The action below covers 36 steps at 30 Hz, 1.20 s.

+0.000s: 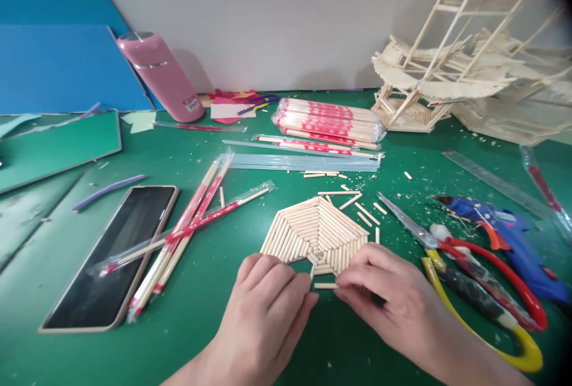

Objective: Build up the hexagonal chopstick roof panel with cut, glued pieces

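**Both hands at the near edge of the stick hexagon**

Right now I see my left hand (263, 302) resting on the green surface (214, 326), fingers curled loosely, touching the near left edge of the flat hexagon panel (315, 231) of cut sticks; it grasps nothing I can make out. My right hand (384, 296) pinches a short stick piece (325, 285) just below the panel's near edge, fingertips closed on its end. Scissors (473, 279) with red and yellow handles lie just beside my right hand, a blue glue gun (509, 237) beyond them. A phone (111, 255) lies well apart to the left, wrapped chopsticks (187, 225) beside it.
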Motion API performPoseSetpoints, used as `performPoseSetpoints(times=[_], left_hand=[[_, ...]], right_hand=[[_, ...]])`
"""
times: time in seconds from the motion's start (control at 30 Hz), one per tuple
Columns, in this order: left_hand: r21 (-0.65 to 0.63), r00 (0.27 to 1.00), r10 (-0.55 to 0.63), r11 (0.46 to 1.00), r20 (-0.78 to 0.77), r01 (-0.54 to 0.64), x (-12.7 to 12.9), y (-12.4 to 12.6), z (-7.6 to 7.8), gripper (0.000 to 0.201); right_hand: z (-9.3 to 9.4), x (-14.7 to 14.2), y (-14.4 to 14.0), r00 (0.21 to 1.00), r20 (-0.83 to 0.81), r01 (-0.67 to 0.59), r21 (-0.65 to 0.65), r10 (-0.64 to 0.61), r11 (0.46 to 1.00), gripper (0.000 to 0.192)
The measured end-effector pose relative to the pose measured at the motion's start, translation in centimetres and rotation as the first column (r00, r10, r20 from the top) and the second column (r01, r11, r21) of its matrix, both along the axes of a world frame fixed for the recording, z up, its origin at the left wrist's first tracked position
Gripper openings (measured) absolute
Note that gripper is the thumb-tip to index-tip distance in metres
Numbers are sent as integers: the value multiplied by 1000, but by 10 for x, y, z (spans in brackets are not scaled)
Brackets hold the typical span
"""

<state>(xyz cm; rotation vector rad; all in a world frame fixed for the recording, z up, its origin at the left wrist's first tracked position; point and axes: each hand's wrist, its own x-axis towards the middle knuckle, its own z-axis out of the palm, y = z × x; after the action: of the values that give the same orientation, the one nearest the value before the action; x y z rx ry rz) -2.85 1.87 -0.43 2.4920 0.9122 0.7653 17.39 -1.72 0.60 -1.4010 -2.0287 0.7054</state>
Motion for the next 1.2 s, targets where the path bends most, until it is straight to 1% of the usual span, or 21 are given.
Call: performPoseSetpoints(times=[0.13, 0.3, 0.43, 0.57, 0.67, 0.77, 0.97, 1.03, 1.13, 1.2], left_hand=[[-45, 999, 36, 998, -29, -37, 2, 0, 0, 10], [-58, 997, 78, 995, -23, -79, 5, -2, 0, 8], [-29, 994, 98, 995, -41, -99, 9, -2, -2, 12], [43, 988, 134, 990, -71, -131, 16, 0, -1, 23], [72, 984, 124, 991, -129, -115, 19, 2, 3, 26], [76, 981, 97, 993, -170, -86, 18, 3, 5, 23], [127, 989, 74, 990, -126, -58, 16, 3, -3, 25], [115, 987, 73, 992, -142, -57, 17, 3, -3, 25], [80, 981, 79, 995, -179, -66, 18, 3, 1, 23], [69, 979, 88, 995, -182, -76, 19, 4, 3, 23]], right_hand=[[-3, -2, 2, 1000, 9, 7, -11, -7, 1000, 11], [-5, -4, 2, 999, 38, 27, 21, -27, 999, 12], [-5, -5, 1, 998, 60, 35, 35, -37, 999, 13], [-5, -5, 2, 997, 53, 50, 41, -52, 998, 13], [-5, -5, 1, 997, 48, 60, 40, -62, 997, 12], [-5, -5, 1, 994, 49, 94, 21, -95, 995, 11], [-5, -7, 1, 987, 45, 156, 13, -156, 988, 11], [-4, -6, 1, 988, 9, 155, -2, -155, 988, 12], [0, -3, 0, 984, -78, 158, -50, -162, 986, 21], [3, -1, -1, 979, -105, 166, -85, -175, 982, 24]])
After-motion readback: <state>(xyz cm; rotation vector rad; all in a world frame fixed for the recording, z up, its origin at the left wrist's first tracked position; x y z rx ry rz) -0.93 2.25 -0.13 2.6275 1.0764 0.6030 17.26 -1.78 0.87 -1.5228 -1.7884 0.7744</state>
